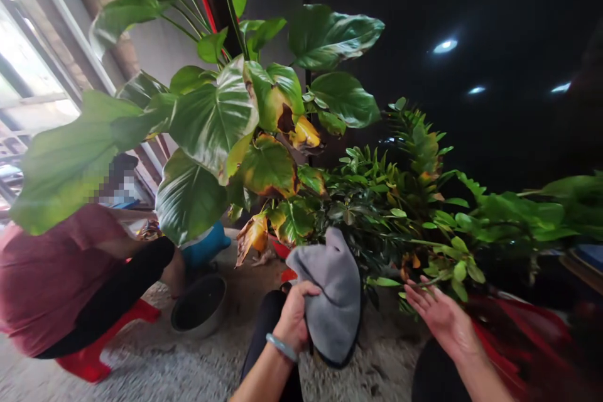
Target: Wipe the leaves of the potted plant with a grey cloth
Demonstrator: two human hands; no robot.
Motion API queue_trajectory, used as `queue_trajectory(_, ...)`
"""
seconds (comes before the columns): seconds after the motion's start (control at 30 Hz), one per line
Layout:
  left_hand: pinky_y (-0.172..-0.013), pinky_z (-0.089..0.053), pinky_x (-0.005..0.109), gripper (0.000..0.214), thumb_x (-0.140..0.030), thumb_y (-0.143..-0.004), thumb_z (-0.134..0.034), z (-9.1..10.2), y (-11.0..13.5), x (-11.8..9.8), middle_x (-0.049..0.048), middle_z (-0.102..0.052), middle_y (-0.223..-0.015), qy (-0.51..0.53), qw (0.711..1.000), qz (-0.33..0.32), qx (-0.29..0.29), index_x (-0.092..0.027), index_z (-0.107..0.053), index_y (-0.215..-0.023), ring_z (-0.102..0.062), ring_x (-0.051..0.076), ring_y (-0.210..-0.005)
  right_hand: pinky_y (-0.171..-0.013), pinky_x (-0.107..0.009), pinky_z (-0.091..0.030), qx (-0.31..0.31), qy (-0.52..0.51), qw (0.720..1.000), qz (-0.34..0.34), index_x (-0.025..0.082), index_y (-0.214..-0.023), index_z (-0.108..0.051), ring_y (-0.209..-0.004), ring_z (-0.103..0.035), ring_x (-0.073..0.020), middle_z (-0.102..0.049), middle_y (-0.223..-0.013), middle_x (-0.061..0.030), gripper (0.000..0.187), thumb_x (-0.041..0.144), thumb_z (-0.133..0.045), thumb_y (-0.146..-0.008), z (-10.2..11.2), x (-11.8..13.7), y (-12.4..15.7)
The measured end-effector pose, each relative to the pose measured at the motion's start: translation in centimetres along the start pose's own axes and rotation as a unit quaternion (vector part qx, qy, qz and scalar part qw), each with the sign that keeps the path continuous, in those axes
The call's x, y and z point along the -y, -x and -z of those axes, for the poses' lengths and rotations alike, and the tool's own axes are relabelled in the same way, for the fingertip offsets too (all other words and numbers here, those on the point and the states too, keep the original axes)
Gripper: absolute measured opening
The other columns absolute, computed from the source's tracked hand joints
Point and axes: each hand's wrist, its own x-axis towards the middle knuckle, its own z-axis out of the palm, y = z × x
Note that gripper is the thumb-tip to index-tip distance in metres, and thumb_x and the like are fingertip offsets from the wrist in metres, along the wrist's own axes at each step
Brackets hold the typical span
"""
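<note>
Apparently Mid-Course: Grey Cloth in Hand, Withered Leaves on the Plant

The grey cloth (336, 308) hangs toward half past five from the middle of the view, pinched at its edge by the left hand (293, 314), thumb pressed on top. Toward four o'clock, the right hand (447, 320) is open, palm up, just under a light-green sprig (464, 267); whether its fingers touch the stem I cannot tell.

As for progress, no leaf lies wrapped in the cloth, so any wiping seems paused or not yet begun. Toward ten o'clock, the broad-leaved plant (211, 119) carries glossy leaves, but that shine alone does not prove they have been handled. A withered leaf (257, 235) droops toward half past seven, and a yellow leaf (305, 133) hangs just past twelve; both are left in place. How many leaves are done cannot be read from here.

Between eight and nine, a co-worker (61, 270) sits on a red stool (89, 361), with a dark basin (200, 304) nearby toward half past seven.
</note>
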Motion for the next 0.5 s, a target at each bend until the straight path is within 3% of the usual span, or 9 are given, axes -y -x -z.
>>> queue_trajectory(0.13,-0.071,-0.056,0.035,0.020,-0.003,-0.052,-0.060,-2.8,1.1,-5.5,0.0008,-0.067,-0.054,0.070,0.982,-0.169,0.035,-0.017,-0.063,-0.066,-0.067,0.022,-0.056,-0.111,-0.061,-0.036,0.004,-0.006,1.000,0.003,0.026,-0.090,-0.074,-0.098,-0.071,-0.0331,-0.078,-0.093,-0.0086,0.034,0.040,-0.081,-0.060,-0.2,-0.1,0.0)
queue_trajectory(0.2,-0.071,-0.055,0.032,0.019,-0.003,-0.053,-0.061,-4.2,0.5,-6.0,-0.0008,-0.067,-0.056,0.072,0.971,-0.226,0.022,-0.017,-0.061,-0.064,-0.065,0.018,-0.054,-0.112,-0.059,-0.035,0.006,-0.006,1.000,0.004,0.027,-0.090,-0.074,-0.099,-0.071,-0.0318,-0.078,-0.094,-0.0074,0.033,0.041,-0.080,-0.061,-0.3,-0.2,0.0)
queue_trajectory(0.3,-0.065,-0.052,0.030,0.022,-0.002,-0.052,-0.061,-4.0,-1.6,-2.7,-0.0016,-0.067,-0.058,-0.010,0.976,-0.217,0.000,-0.018,-0.061,-0.067,-0.063,0.018,-0.054,-0.110,-0.057,-0.037,0.023,-0.002,1.000,-0.004,0.027,-0.092,-0.073,-0.104,-0.070,-0.0320,-0.078,-0.095,-0.0070,0.032,0.040,-0.079,-0.063,-0.3,-0.3,-0.3)
queue_trajectory(0.43,-0.058,-0.048,0.030,0.035,0.004,-0.045,-0.061,0.6,-4.1,3.7,-0.0053,-0.059,-0.051,-0.133,0.985,-0.109,-0.001,-0.020,-0.058,-0.070,-0.059,0.019,-0.052,-0.110,-0.059,-0.037,0.019,0.006,1.000,-0.006,0.027,-0.093,-0.074,-0.107,-0.070,-0.0341,-0.079,-0.094,-0.0076,0.034,0.040,-0.078,-0.062,0.1,-0.2,-0.3)
queue_trajectory(0.5,-0.060,-0.049,0.032,0.036,0.004,-0.042,-0.060,2.6,-4.1,4.6,-0.0053,-0.058,-0.051,-0.133,0.986,-0.089,0.044,-0.020,-0.057,-0.069,-0.060,0.020,-0.053,-0.110,-0.060,-0.036,0.008,0.006,1.000,0.001,0.027,-0.092,-0.074,-0.105,-0.070,-0.0341,-0.079,-0.092,-0.0076,0.034,0.041,-0.078,-0.061,0.2,-0.1,-0.1)
